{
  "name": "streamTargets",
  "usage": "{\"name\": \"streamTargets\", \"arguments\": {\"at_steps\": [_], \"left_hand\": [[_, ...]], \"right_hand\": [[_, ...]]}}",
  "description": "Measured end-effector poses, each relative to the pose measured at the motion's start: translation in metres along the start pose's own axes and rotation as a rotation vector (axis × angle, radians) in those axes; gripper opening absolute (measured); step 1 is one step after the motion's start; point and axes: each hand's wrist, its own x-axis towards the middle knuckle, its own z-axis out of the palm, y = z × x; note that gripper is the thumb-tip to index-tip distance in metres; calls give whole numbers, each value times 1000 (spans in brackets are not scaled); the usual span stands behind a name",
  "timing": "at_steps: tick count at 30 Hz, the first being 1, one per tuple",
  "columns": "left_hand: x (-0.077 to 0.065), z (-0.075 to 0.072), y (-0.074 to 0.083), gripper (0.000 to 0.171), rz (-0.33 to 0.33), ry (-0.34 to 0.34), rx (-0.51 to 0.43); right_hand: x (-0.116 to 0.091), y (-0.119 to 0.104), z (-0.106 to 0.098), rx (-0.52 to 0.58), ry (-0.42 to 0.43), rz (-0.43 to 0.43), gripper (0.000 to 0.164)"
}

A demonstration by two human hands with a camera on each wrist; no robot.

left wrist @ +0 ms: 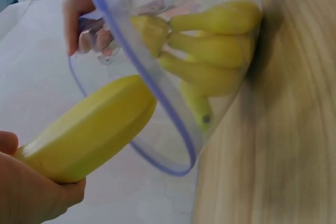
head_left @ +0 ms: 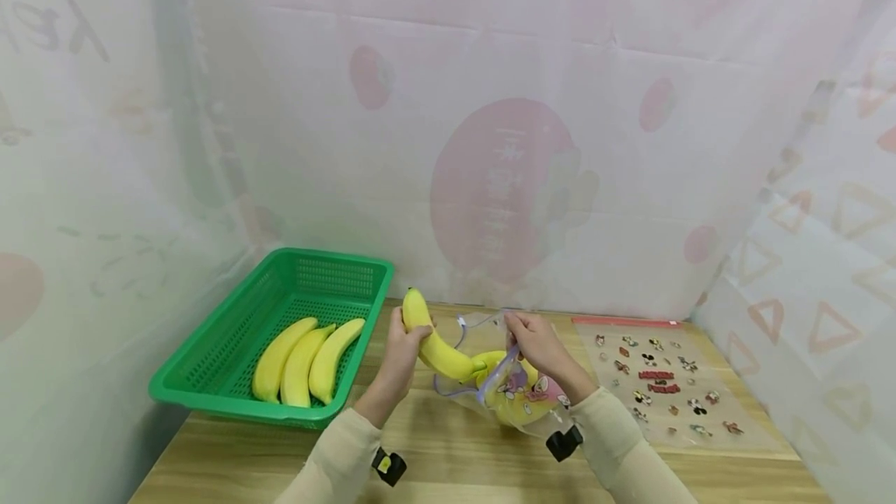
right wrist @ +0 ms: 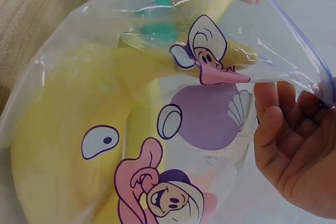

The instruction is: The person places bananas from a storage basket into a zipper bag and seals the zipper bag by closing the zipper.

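Observation:
My left hand (head_left: 397, 358) grips a yellow banana (head_left: 442, 352) near one end, its other end pointing at the mouth of a clear zip bag (left wrist: 126, 38). In the left wrist view, that far end meets the bag's purple zip edge; how far inside it reaches I cannot tell. My right hand (head_left: 537, 342) pinches the upper rim of the bag, whose mouth gapes toward the left. Several bananas (left wrist: 212, 51) lie inside the bag, partly behind printed cartoon figures (right wrist: 176, 198). In the right wrist view the right fingers (right wrist: 289, 124) curl at the bag's edge.
A green plastic basket (head_left: 217, 408) stands at the left with three bananas (head_left: 301, 364) in it. On the right of the wooden table (head_left: 448, 465) lies a flat clear pouch (head_left: 742, 418) with a red zip and small cartoon prints. Printed white sheeting (head_left: 350, 177) encloses the back and sides.

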Motion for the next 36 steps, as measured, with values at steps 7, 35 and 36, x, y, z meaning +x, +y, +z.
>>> {"name": "streamTargets", "arguments": {"at_steps": [7,35,36], "left_hand": [[-4,17,-14,43,7,14,-9],[-5,-2,-27,33,-28,-209,397],[-6,-3,-27,32,-21,-213,394]], "right_hand": [[-1,-2,0,-4,-12,-2,46],[3,-3,6,-1,-18,-15,46],[3,-3,6,-2,-20,-16,46]]}}
